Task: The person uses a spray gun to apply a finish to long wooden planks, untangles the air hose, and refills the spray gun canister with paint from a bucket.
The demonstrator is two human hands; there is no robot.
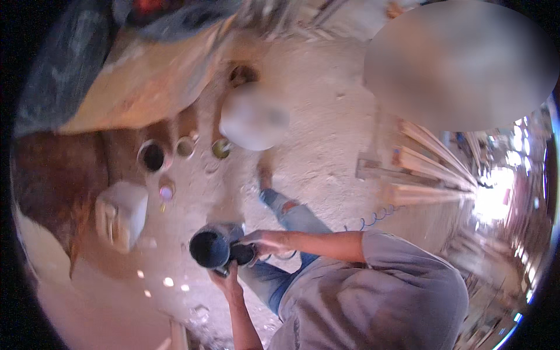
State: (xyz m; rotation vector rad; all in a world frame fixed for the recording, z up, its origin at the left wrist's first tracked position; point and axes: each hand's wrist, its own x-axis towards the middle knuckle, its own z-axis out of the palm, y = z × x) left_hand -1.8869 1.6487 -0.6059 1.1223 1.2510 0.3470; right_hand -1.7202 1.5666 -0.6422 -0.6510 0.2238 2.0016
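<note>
Before my body is a round dark can (pixel 210 249) with a bluish wall and a wide black opening. My left hand (pixel 226 282) is closed at its near edge, on what looks like the can's rim or handle; its fingertips are partly hidden. Against the can's right side sits a smaller black cup-shaped piece (pixel 242 253). My right hand (pixel 263 240) reaches across from the right with its fingers closed on that piece. Its exact kind does not show. A thin dark loop, like a hose, hangs just right of the right hand.
Several open pots, including a dark-mouthed one (pixel 153 156) and a greenish one (pixel 221 148), stand on the dusty floor (pixel 326 116). A whitish jerrycan (pixel 122 214) is at left. Long timber pieces (pixel 434 154) and a coiled blue hose (pixel 376 219) lie right. A draped sheet (pixel 146 81) fills upper left.
</note>
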